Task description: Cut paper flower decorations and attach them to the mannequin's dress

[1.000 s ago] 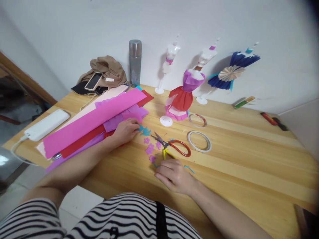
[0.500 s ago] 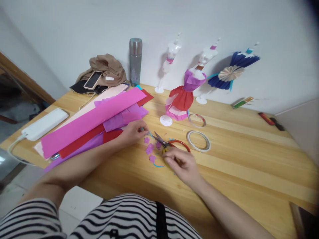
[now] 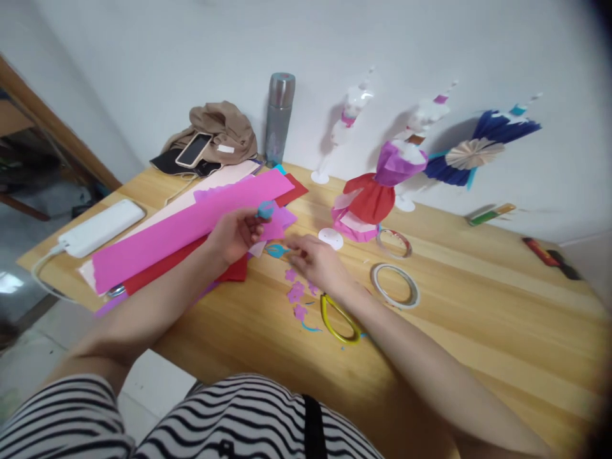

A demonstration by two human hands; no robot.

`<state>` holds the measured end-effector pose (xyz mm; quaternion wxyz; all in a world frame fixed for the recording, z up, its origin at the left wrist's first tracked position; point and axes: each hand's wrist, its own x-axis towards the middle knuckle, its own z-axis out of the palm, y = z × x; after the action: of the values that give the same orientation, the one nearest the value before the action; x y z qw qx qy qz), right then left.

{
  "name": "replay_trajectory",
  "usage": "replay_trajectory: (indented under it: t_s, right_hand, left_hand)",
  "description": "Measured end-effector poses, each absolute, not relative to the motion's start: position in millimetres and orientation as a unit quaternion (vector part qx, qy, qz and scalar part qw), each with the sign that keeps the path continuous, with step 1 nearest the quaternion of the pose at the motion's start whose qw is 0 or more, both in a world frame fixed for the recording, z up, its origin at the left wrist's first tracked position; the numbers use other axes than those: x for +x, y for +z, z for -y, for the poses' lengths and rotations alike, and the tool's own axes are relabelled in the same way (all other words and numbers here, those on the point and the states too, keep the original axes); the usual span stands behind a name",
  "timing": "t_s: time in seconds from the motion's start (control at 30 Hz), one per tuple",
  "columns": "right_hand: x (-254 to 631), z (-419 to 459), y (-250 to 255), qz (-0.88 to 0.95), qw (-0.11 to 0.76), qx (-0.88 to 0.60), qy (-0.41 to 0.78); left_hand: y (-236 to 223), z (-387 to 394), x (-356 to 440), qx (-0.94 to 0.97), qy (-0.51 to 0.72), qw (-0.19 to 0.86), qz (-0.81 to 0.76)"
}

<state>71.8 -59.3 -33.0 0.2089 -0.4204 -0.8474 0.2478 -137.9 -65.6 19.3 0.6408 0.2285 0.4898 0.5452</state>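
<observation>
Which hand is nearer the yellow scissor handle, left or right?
Right. The right hand is just beyond the yellow scissor handle. The left hand is farther off, up and to the left by the colored papers, holding a blue paper piece.

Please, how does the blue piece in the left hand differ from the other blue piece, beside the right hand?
The held piece is pinched by the left hand; the other piece is at the right hand's fingertips, and whether it is gripped I cannot tell.
The held piece looks compact and bunched; the other piece looks longer and flatter.
Both are small and blue.
</observation>
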Motion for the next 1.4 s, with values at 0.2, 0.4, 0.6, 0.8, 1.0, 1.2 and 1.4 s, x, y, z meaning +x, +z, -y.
replay_trajectory:
  t_s: [0.2,0.4,0.6,0.8,1.0,1.2,1.4]
  right_hand:
    - [37,43,-38,0.852,0.193,-0.42,0.244]
    - [51,49,-38,0.787,0.262,-0.456,0.322]
    - [77,63,-16,0.657,0.376,-0.471,0.454]
    - [88,88,21,0.44,0.537,-0.364,0.621]
    - [104,91,42,0.458,0.588,-0.41,0.526]
    - [107,87,44,0.489,0.593,-0.465,0.439]
    - [103,79,35,0.478,0.555,-0.487,0.476]
  left_hand:
    - [4,75,-129,0.169,0.505,0.712,-0.457]
    - [-3,77,-126,0.179,0.498,0.715,-0.456]
    - [9,86,-109,0.248,0.497,0.71,-0.433]
    - [36,86,-71,0.335,0.51,0.691,-0.387]
    - [44,84,-42,0.377,0.538,0.664,-0.357]
    - [42,83,-34,0.382,0.546,0.655,-0.355]
    - [41,76,-36,0.441,0.588,0.555,-0.389]
